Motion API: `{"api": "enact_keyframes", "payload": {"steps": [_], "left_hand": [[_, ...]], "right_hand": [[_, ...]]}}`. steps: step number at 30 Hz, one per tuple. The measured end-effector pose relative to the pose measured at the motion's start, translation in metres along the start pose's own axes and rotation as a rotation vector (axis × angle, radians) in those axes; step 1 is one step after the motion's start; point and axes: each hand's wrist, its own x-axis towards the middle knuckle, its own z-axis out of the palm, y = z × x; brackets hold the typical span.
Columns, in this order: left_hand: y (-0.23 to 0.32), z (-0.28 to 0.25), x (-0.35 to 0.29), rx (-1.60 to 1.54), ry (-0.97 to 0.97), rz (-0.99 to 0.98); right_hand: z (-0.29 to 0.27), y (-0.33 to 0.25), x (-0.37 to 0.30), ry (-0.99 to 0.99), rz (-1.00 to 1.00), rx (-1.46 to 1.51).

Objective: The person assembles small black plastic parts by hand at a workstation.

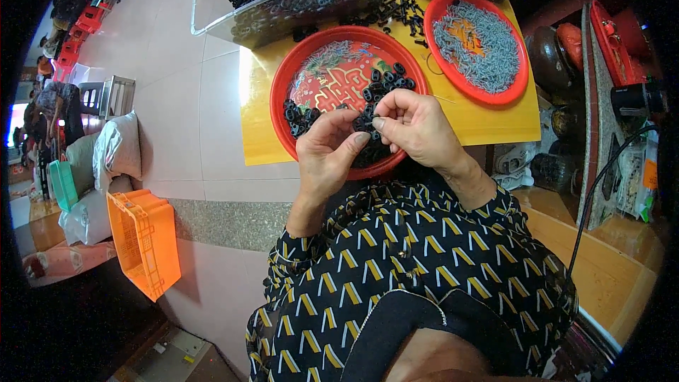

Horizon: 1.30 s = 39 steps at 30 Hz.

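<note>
Both hands meet above the near side of a round red tray [282,76] with a patterned bottom. Between the thumb and fingers of my left hand [327,150] is a small black plastic part [363,123], partly hidden by the fingers. My right hand [419,129] is pinched close beside it; whatever lies in its fingertips is too small to make out. Small black oval parts [387,82] are heaped in the tray to the right, with more of them [300,119] at the left rim. Thin silvery screws [334,54] lie at the tray's far side.
A second red tray [524,74] full of grey screws [481,46] stands at the right. Behind are clear bins [244,32] of black parts, with loose black pieces [403,12] on the yellow table covering [256,127]. An orange crate [164,240] sits on the floor at left.
</note>
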Motion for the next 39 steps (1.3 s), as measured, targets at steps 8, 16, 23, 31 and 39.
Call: {"api": "enact_keyframes", "payload": {"steps": [8,16,23,31,39], "left_hand": [[-0.002,0.001,0.0,0.046,-0.013,0.004],[-0.001,0.004,0.0,-0.031,-0.028,0.009],[0.001,0.004,-0.001,-0.114,-0.06,-0.001],[0.007,0.006,-0.002,0.09,-0.096,0.11],[0.005,0.007,0.0,0.19,-0.108,0.213]], "right_hand": [[0.001,0.002,0.001,0.013,0.052,0.014],[0.001,-0.002,0.001,-0.02,0.078,-0.016],[-0.013,0.01,0.008,-0.224,0.078,0.274],[-0.017,0.014,0.007,-0.362,0.132,0.453],[-0.02,0.016,0.011,-0.422,0.15,0.422]]}}
